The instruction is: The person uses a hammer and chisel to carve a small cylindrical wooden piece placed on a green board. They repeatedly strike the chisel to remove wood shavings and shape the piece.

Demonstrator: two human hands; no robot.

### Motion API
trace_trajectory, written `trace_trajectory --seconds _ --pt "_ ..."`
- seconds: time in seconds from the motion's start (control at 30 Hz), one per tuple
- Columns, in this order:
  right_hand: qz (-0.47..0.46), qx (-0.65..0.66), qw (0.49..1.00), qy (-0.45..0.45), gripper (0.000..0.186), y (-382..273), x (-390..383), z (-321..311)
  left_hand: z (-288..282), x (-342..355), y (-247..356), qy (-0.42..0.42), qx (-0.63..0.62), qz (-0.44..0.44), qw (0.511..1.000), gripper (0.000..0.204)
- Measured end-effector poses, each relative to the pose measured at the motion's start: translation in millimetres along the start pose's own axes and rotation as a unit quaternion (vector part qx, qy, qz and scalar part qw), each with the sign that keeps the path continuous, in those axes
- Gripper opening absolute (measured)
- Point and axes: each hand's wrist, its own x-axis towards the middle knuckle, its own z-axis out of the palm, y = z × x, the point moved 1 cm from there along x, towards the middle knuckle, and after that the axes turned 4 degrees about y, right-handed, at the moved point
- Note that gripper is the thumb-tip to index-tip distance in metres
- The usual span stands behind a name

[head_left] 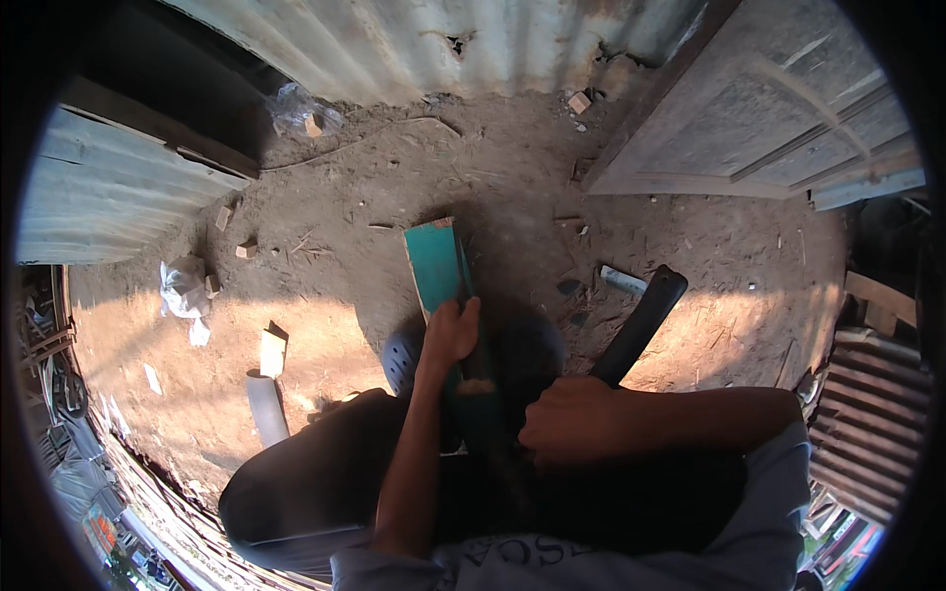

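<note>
My left hand (451,330) is wrapped round a green-painted wooden board (432,261). The board slants between my knees, its far end resting toward the dirt floor. Lower on the board, close to my lap, is a patch of bare, light wood (477,386). My right hand (567,419) is closed in a fist just right of the board, over my lap. A long black flat piece with a rounded end (642,323) reaches out from behind my right wrist. What lies inside the fist is hidden, and I cannot tell whether it joins the black piece.
Wood blocks (246,250), a white plastic bag (183,288) and a grey curved piece (266,406) lie on the floor to the left. A pale strip (623,280) lies beyond the black piece. Corrugated metal (394,44) and a wooden panel (759,118) stand ahead.
</note>
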Motion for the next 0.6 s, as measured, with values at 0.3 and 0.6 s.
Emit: trace_trajectory --seconds 0.3,0.6 --pt "0.032 0.015 0.999 -0.026 0.017 2 3 -4 -2 -6 16 0.023 -0.016 -0.043 0.999 0.055" --pt "0.007 0.062 0.996 -0.07 0.015 0 0 -3 -31 4 7 0.064 0.027 0.039 0.997 0.031"
